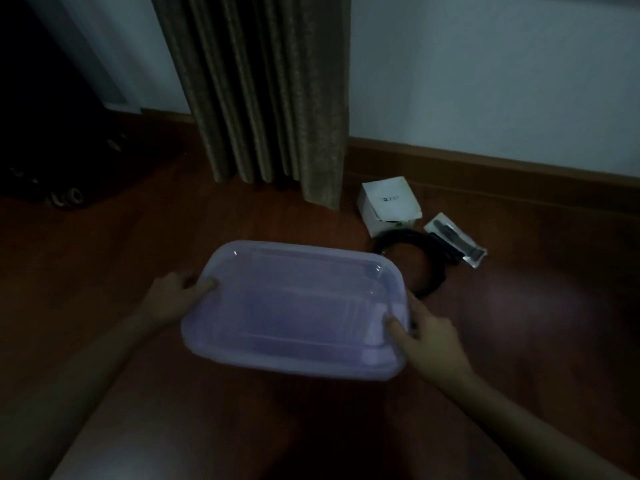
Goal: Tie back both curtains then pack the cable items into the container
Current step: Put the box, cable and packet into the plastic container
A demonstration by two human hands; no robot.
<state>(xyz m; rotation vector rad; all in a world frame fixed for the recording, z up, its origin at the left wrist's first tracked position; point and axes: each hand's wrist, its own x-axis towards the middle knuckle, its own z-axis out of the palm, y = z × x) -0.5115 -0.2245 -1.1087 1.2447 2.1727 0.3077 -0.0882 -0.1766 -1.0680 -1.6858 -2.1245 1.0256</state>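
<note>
A pale purple plastic container with its lid on lies over the dark wooden floor in the middle of the view. My left hand grips its left edge, thumb on top of the lid. My right hand grips its right edge, thumb on the lid and fingers along the side. Behind it to the right lie a coiled black cable, a small white box and a clear packet with a dark item inside. A brown curtain hangs straight down to the floor at the back.
A white wall with a brown skirting board runs behind the cable items. A dark piece of furniture stands at the far left. My legs fill the bottom of the view. The room is dim.
</note>
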